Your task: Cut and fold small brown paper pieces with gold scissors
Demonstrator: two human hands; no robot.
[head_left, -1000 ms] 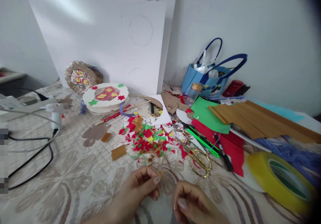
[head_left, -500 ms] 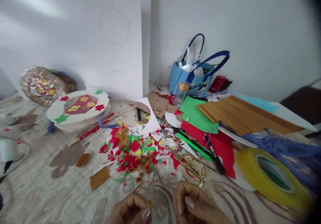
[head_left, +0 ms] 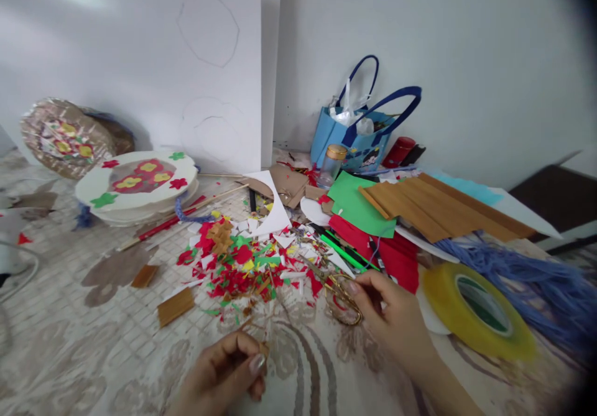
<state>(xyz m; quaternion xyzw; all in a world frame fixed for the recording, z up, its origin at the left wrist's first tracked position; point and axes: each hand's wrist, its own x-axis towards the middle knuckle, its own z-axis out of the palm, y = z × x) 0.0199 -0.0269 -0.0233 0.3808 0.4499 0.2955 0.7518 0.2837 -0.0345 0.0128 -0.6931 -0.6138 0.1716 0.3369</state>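
At the bottom, my left hand (head_left: 233, 363) is closed in a pinch on a small brown paper piece (head_left: 263, 349), mostly hidden by the fingers. My right hand (head_left: 389, 307) is at the gold-handled scissors (head_left: 342, 301), thumb and forefinger closing on the upper handle loop. The scissors lie on the cloth with their blades toward the scraps. In front of both hands spreads a heap of red, green, yellow and white paper scraps (head_left: 247, 276). Two brown paper pieces, one being a small rectangle (head_left: 175, 307), lie left of the heap.
Yellow tape roll (head_left: 433, 298), blue raffia-like strands (head_left: 517, 273), brown crepe paper (head_left: 438, 211) and green paper (head_left: 361, 204) are on the right. A blue bag (head_left: 326, 133) and a jar (head_left: 332, 166) stand behind. Flower-decorated white discs (head_left: 97, 183) and a red pencil (head_left: 158, 227) lie left.
My right hand has moved away from my left, forward and right to the scissors' handles. The left hand keeps its pinch. The whole view has shifted slightly.
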